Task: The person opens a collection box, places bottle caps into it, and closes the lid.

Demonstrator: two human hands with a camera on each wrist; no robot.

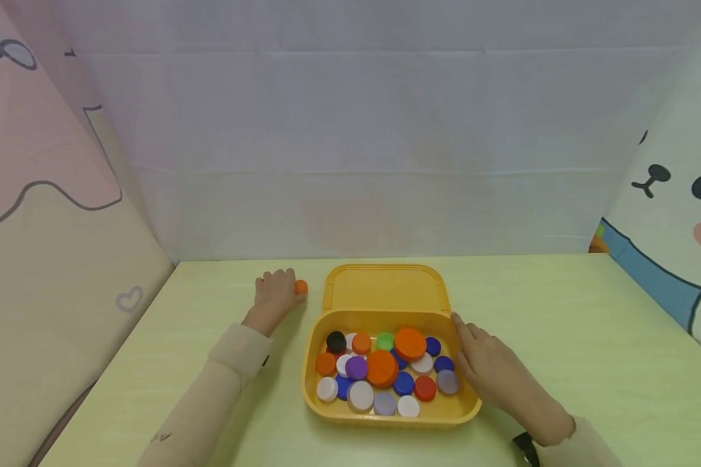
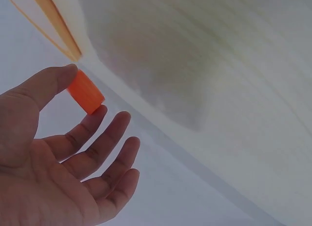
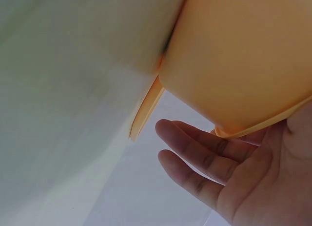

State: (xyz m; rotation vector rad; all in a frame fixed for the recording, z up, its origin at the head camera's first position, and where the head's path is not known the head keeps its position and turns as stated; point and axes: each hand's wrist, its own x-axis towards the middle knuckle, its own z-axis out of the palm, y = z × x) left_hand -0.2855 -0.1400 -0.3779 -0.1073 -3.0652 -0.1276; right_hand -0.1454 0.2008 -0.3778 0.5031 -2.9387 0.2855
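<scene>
My left hand (image 1: 276, 297) pinches an orange bottle cap (image 2: 87, 92) between thumb and index finger. It is at the table's back left, beside the box's lid; the other fingers are loosely bent. The same cap's orange face shows past the fingers in the head view. A yellow plastic box (image 1: 391, 421) holds many loose bottle caps in orange, white, blue, red, purple, green, grey and black. My right hand (image 1: 496, 366) rests at the box's right rim, its fingers mostly straight against it. In the right wrist view the box wall (image 3: 239, 55) fills the upper right.
The yellow lid (image 1: 385, 288) lies folded back behind the box. The pale yellow-green table (image 1: 561, 324) stretches to both sides. A white cloth backdrop (image 1: 374, 149) hangs at the back, with printed cartoon panels at left and right.
</scene>
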